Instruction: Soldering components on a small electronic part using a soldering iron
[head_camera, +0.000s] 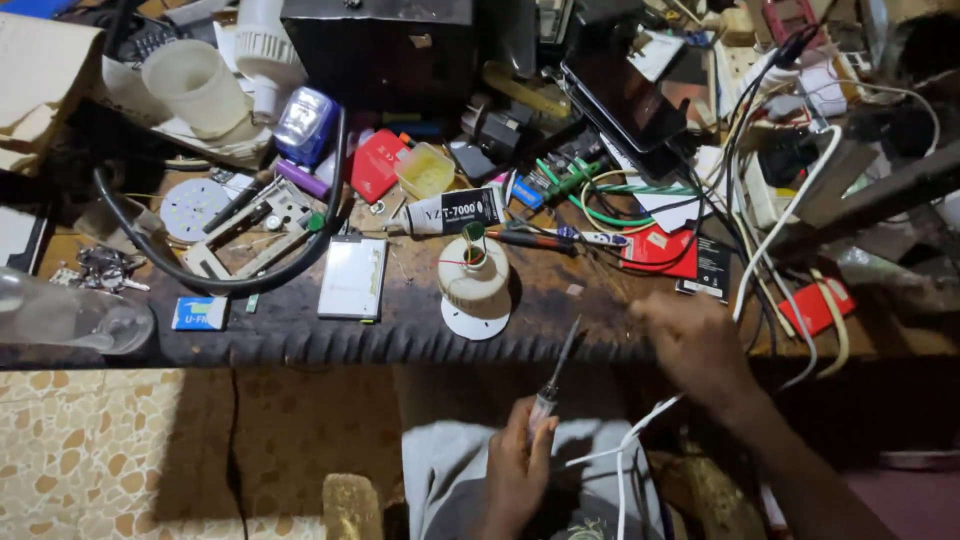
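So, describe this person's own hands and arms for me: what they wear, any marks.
Both hands are bare: no gloves, and no rings or watch that I can make out. The left hand shows only to the wrist, with no sleeve in view. The right hand leads to a forearm bare as far as the frame's edge. It is motion-blurred, so fine marks cannot be told.

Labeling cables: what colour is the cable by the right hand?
White cable, running below the right hand. Head view, the only one, shows it.

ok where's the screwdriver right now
In the head view, the screwdriver is upright in the left hand, low and centre, just below the workbench edge and left of the right hand.
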